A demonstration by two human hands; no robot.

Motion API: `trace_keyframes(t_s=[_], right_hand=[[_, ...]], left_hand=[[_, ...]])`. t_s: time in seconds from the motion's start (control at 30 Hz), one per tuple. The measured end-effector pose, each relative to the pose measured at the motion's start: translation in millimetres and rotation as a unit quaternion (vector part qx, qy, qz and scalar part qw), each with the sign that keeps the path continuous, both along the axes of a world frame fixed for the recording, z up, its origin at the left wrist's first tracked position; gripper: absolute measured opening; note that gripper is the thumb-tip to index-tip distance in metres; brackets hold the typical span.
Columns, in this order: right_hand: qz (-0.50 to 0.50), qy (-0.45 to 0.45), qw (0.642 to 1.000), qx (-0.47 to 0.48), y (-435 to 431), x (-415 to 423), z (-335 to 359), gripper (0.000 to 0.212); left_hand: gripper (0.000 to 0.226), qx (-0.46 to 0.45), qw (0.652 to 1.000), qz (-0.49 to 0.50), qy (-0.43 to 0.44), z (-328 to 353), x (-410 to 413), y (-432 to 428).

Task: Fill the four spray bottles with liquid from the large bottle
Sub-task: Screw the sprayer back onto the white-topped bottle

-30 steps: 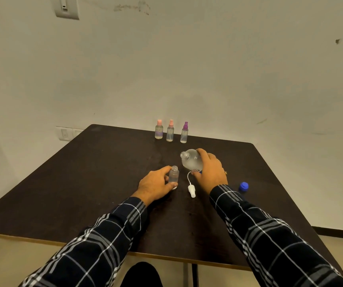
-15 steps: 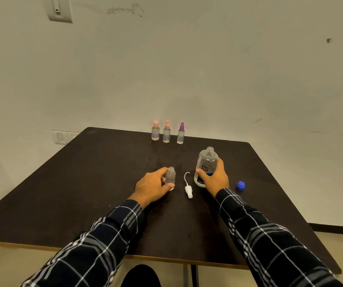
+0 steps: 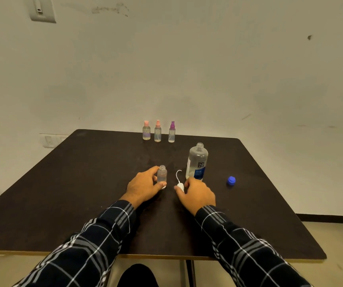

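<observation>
Curled left hand (image 3: 143, 186), curled right hand (image 3: 197, 194).

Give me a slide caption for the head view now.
Left hand grips the uncapped small bottle; right hand pinches the white spray head beside the open large bottle.

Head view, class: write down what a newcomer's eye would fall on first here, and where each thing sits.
On the dark table, the left hand holds a small open bottle while the right hand pinches the white spray head beside it. Just behind stands the large bottle, uncapped, its blue cap to the right. Three capped spray bottles line the far edge.
</observation>
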State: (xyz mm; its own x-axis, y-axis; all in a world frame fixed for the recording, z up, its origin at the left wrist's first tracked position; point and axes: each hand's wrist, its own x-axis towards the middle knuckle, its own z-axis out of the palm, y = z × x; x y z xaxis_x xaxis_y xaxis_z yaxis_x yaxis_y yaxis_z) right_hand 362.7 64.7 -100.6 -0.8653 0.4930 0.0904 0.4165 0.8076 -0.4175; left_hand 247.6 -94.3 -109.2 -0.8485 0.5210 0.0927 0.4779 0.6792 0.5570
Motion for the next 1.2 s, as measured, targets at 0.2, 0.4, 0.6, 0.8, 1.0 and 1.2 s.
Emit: trace_keyframes(t_s=[0.2, 0.4, 0.6, 0.8, 1.0, 1.2], right_hand=[[-0.010, -0.040, 0.999, 0.018, -7.3, -9.6, -0.6, 0.030], [-0.013, -0.006, 1.000, -0.025, 4.3, -7.1, -0.4, 0.026], [0.061, 0.262, 0.956, -0.114, 27.0, 5.5, 1.5, 0.029], [0.063, 0.325, 0.912, -0.244, 33.6, 3.6, 5.8, 0.024], [0.065, 0.339, 0.894, -0.285, 20.5, -1.6, 13.2, 0.020], [0.082, 0.338, 0.903, -0.250, 15.5, -4.0, 13.7, 0.019]], left_hand=[[0.053, 0.008, 1.000, 0.004, 0.003, -0.4, 1.4, -0.7], [0.053, -0.011, 1.000, 0.007, 0.010, 1.8, 3.0, -1.2], [0.059, -0.022, 0.999, 0.023, 0.005, 2.2, 2.6, -4.2], [0.059, -0.021, 0.999, 0.028, -0.001, 2.8, 3.4, -3.2], [0.054, -0.017, 1.000, 0.026, -0.004, 3.8, 3.7, -2.9], [0.051, -0.015, 0.999, 0.029, 0.000, 2.6, 3.6, -3.2]])
